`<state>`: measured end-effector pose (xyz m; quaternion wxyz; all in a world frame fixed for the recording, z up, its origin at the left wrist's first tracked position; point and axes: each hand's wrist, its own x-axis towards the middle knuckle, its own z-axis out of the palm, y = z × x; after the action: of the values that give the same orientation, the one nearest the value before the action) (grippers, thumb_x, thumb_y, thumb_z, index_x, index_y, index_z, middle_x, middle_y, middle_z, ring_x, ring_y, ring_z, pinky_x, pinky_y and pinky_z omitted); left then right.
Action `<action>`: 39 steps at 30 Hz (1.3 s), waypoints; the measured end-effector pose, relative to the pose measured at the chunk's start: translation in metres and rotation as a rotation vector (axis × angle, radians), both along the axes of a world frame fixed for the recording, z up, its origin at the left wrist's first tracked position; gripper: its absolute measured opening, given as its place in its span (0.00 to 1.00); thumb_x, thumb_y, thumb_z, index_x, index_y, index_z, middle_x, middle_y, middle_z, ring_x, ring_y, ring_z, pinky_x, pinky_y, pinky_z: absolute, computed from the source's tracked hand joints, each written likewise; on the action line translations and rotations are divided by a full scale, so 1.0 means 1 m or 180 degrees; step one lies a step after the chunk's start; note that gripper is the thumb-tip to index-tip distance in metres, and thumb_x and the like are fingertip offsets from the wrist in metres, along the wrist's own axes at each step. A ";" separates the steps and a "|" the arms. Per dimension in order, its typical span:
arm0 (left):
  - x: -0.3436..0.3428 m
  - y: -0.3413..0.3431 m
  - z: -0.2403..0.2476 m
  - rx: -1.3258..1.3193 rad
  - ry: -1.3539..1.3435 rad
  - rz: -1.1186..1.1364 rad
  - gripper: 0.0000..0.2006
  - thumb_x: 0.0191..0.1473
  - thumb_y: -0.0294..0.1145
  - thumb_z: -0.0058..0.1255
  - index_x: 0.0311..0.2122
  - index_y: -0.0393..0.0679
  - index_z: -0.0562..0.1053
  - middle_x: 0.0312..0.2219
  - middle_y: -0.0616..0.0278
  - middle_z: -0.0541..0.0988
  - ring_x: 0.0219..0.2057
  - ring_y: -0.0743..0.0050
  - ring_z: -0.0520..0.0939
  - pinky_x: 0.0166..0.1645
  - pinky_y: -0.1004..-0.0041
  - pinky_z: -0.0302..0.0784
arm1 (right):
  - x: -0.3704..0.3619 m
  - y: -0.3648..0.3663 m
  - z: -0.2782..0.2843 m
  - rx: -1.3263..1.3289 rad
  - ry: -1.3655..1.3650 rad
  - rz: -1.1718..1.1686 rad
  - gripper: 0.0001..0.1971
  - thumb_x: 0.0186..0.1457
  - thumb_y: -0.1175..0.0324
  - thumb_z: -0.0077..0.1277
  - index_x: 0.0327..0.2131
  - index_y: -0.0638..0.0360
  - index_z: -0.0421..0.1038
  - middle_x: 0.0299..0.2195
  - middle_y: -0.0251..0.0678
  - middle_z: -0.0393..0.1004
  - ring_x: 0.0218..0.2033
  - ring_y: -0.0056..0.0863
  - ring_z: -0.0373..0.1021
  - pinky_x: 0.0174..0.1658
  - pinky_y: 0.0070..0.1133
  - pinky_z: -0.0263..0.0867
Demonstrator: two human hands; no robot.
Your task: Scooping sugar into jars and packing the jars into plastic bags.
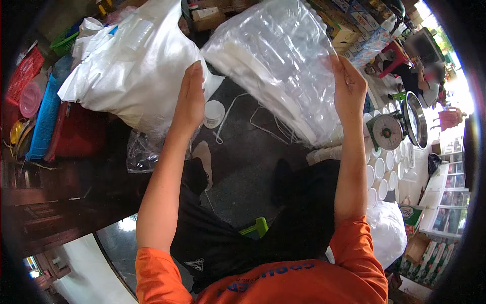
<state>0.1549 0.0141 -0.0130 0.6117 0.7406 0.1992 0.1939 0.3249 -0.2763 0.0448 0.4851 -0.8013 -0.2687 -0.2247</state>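
Red and blue plastic baskets (43, 114) are stacked at the far left, a pink lid just beside them. Right of these, a big white plastic sack (134, 66) bulges, its top bunched toward the far side. The left hand (190, 99) lies flat against the right flank of that sack, fingers straight and together, thumb along the edge; it presses the sack rather than closing around anything. Below the hand a crumpled clear bag (144, 149) rests near the person's knee, and a small white round tub (213, 112) stands on the dark floor just right of the wrist.

Further right, a large clear plastic bag of stacked white lids (276, 61) is held up, tilted, its upper end far and its lower end near the right forearm. The right hand (348, 86) grips this bag at its right edge, fingers spread over the film and thumb pinching it from the near side.

Right of that hand a dial weighing scale (397, 126) with a metal pan stands among rows of white cups (382, 169). Cardboard cartons (354, 25) sit on the far right, and another person sits well apart beyond them.
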 end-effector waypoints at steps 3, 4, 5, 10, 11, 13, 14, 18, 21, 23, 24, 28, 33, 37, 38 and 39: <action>-0.005 0.013 0.000 -0.0405 -0.0224 0.0500 0.36 0.71 0.61 0.35 0.72 0.43 0.60 0.66 0.47 0.67 0.67 0.52 0.67 0.69 0.58 0.63 | 0.002 -0.001 -0.003 0.0097 0.0237 0.0541 0.15 0.68 0.61 0.57 0.47 0.64 0.81 0.31 0.36 0.81 0.34 0.15 0.72 0.42 0.20 0.69; -0.007 0.015 -0.001 -0.0521 0.0009 0.0494 0.36 0.70 0.61 0.36 0.72 0.44 0.61 0.65 0.48 0.67 0.66 0.54 0.67 0.70 0.59 0.61 | -0.007 -0.001 0.000 0.0050 0.0315 0.0715 0.14 0.68 0.62 0.57 0.46 0.64 0.81 0.31 0.36 0.81 0.34 0.16 0.72 0.42 0.20 0.69; -0.012 0.021 -0.004 -0.0624 0.0253 0.0535 0.37 0.69 0.61 0.38 0.71 0.44 0.62 0.65 0.49 0.67 0.66 0.55 0.67 0.70 0.59 0.59 | -0.020 0.001 0.012 -0.0331 0.0318 0.0538 0.13 0.67 0.64 0.57 0.45 0.67 0.80 0.31 0.36 0.80 0.34 0.17 0.71 0.42 0.19 0.68; -0.022 0.046 -0.014 -0.0784 0.0519 -0.0070 0.34 0.66 0.59 0.44 0.66 0.41 0.69 0.61 0.56 0.73 0.63 0.64 0.70 0.70 0.63 0.57 | -0.064 -0.005 0.048 -0.0694 -0.0114 0.0485 0.11 0.65 0.69 0.59 0.43 0.70 0.80 0.32 0.38 0.81 0.34 0.22 0.74 0.42 0.21 0.69; -0.020 0.058 -0.011 -0.0477 0.0754 -0.0342 0.35 0.66 0.59 0.44 0.66 0.40 0.69 0.64 0.59 0.72 0.64 0.66 0.70 0.71 0.63 0.56 | -0.072 -0.007 0.051 -0.0840 -0.0352 0.0494 0.10 0.63 0.71 0.60 0.43 0.70 0.80 0.33 0.39 0.82 0.34 0.25 0.76 0.42 0.21 0.70; -0.024 0.056 -0.009 -0.0582 0.0722 -0.0452 0.37 0.67 0.60 0.44 0.69 0.40 0.66 0.66 0.59 0.70 0.65 0.65 0.69 0.71 0.62 0.56 | -0.088 -0.013 0.053 -0.0951 -0.0603 0.0576 0.09 0.62 0.73 0.60 0.42 0.68 0.82 0.35 0.40 0.84 0.35 0.28 0.78 0.42 0.23 0.72; -0.023 0.048 -0.004 -0.0702 0.0697 -0.0634 0.38 0.67 0.60 0.43 0.71 0.40 0.63 0.68 0.59 0.68 0.66 0.65 0.68 0.72 0.61 0.55 | -0.098 -0.019 0.048 -0.1089 -0.0840 0.0587 0.08 0.60 0.74 0.59 0.42 0.66 0.83 0.38 0.40 0.85 0.36 0.31 0.81 0.42 0.24 0.74; -0.019 0.009 0.018 -0.0951 0.0465 -0.0594 0.42 0.66 0.63 0.44 0.74 0.40 0.58 0.69 0.58 0.66 0.65 0.63 0.69 0.73 0.61 0.55 | -0.149 -0.031 0.004 -0.1429 -0.1468 0.0996 0.13 0.55 0.67 0.64 0.42 0.63 0.83 0.40 0.40 0.86 0.43 0.32 0.83 0.47 0.27 0.80; -0.025 0.009 0.015 -0.1091 0.1459 -0.0248 0.47 0.61 0.67 0.51 0.74 0.43 0.59 0.68 0.55 0.66 0.67 0.60 0.67 0.72 0.61 0.57 | -0.148 -0.014 -0.002 -0.1272 -0.1473 0.1233 0.14 0.52 0.67 0.66 0.42 0.60 0.83 0.40 0.35 0.85 0.42 0.29 0.83 0.46 0.24 0.80; -0.025 0.003 0.017 -0.1057 0.1631 -0.0450 0.46 0.64 0.67 0.46 0.75 0.41 0.55 0.72 0.54 0.60 0.71 0.60 0.60 0.74 0.61 0.53 | -0.139 -0.013 -0.012 -0.1114 -0.1285 0.1309 0.13 0.53 0.68 0.66 0.42 0.58 0.82 0.38 0.33 0.84 0.39 0.29 0.83 0.43 0.24 0.79; -0.021 -0.002 0.017 -0.1022 0.1732 -0.0599 0.46 0.67 0.66 0.42 0.76 0.39 0.52 0.75 0.52 0.54 0.75 0.59 0.54 0.76 0.61 0.49 | -0.134 -0.017 -0.018 -0.1122 -0.1254 0.1254 0.13 0.53 0.68 0.66 0.42 0.58 0.82 0.38 0.33 0.84 0.39 0.29 0.83 0.43 0.24 0.79; -0.013 0.009 -0.006 -0.1498 0.1504 -0.0822 0.38 0.70 0.59 0.44 0.71 0.37 0.62 0.66 0.56 0.69 0.66 0.64 0.69 0.71 0.66 0.61 | -0.120 -0.026 -0.034 -0.0836 -0.0376 0.1186 0.08 0.57 0.70 0.62 0.40 0.60 0.81 0.37 0.38 0.84 0.32 0.37 0.81 0.35 0.29 0.75; -0.003 -0.004 -0.009 -0.1373 0.1228 -0.0988 0.31 0.71 0.54 0.44 0.68 0.39 0.67 0.61 0.58 0.75 0.61 0.66 0.74 0.67 0.68 0.66 | -0.110 -0.027 -0.045 -0.0249 0.0819 0.0537 0.09 0.63 0.67 0.58 0.40 0.63 0.82 0.31 0.47 0.81 0.27 0.45 0.78 0.33 0.32 0.71; -0.001 -0.019 -0.008 -0.1372 0.1165 -0.0862 0.32 0.72 0.54 0.43 0.68 0.38 0.67 0.62 0.58 0.75 0.62 0.67 0.74 0.68 0.69 0.64 | -0.109 -0.025 -0.050 -0.0535 0.1207 0.0391 0.11 0.65 0.62 0.55 0.40 0.59 0.82 0.30 0.46 0.81 0.28 0.48 0.77 0.34 0.36 0.71; -0.002 -0.023 -0.007 -0.1363 0.1244 -0.0824 0.33 0.72 0.55 0.43 0.70 0.38 0.65 0.63 0.57 0.74 0.63 0.66 0.73 0.69 0.69 0.62 | -0.110 -0.024 -0.051 -0.0706 0.1193 0.0432 0.12 0.65 0.61 0.54 0.40 0.58 0.82 0.31 0.46 0.81 0.30 0.48 0.78 0.35 0.37 0.71; -0.003 -0.023 -0.012 -0.1379 0.1247 -0.0842 0.33 0.72 0.55 0.43 0.70 0.38 0.65 0.63 0.57 0.74 0.63 0.66 0.73 0.69 0.69 0.62 | -0.112 -0.024 -0.053 -0.0810 0.1349 0.0457 0.11 0.66 0.61 0.53 0.39 0.56 0.82 0.33 0.44 0.82 0.33 0.49 0.78 0.37 0.40 0.72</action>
<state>0.1524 -0.0093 -0.0253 0.7251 0.6358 0.2519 -0.0805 0.2128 -0.2999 -0.0082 0.4405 -0.8639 -0.2432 0.0189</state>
